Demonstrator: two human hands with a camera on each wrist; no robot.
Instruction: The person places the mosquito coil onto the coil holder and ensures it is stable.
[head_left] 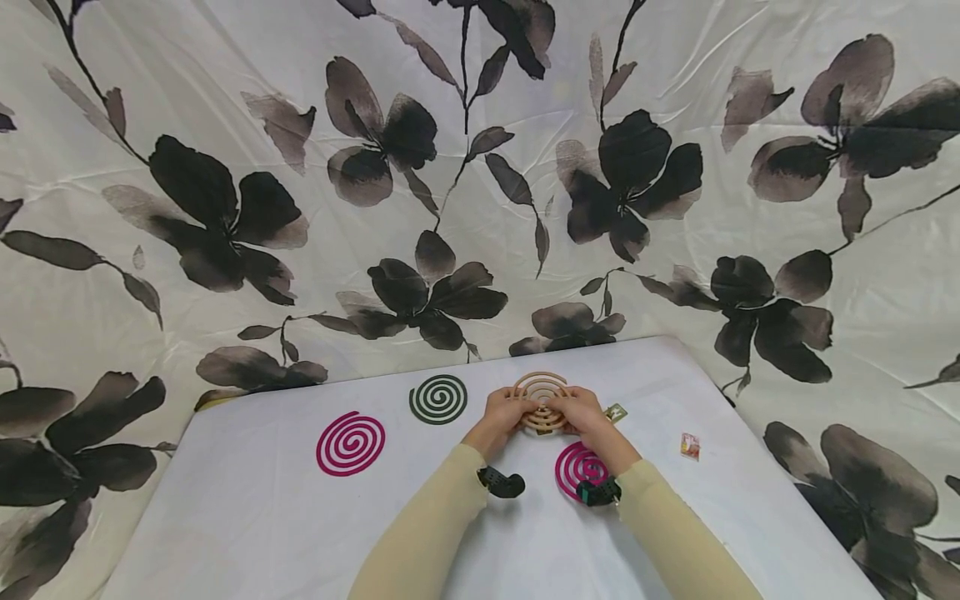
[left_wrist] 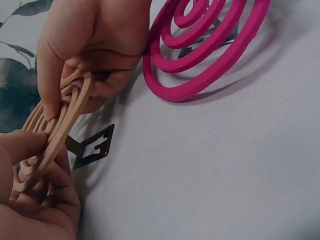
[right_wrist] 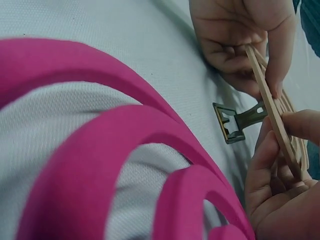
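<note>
A floral cloth point(head_left: 225, 200), pale with big dark ink-wash flowers, hangs behind and around everything. In front of it stands the surface point(head_left: 300, 533), covered in plain white. On it lie several mosquito coils: a pink coil point(head_left: 350, 443) off to the person's left, a dark green coil point(head_left: 438, 399) farther back, and a second pink coil point(head_left: 577, 467) close to the right wrist, tipped up on a small metal stand in the wrist views.

Both arms in cream sleeves point(head_left: 420, 542) reach forward to meet at the tan coil point(head_left: 542, 398), which sits at the far middle of the surface. The left hand point(head_left: 504, 414) and the right hand point(head_left: 581, 412) both pinch it, thumbs on top and fingers curled beneath, holding it lifted and tilted off the cloth. The two hands are close together, one on each side of the coil.

Just beyond them lies a small metal coil stand point(left_wrist: 91, 149), flat on the surface. A tiny wrapped packet point(head_left: 690, 446) rests well off to the right.
</note>
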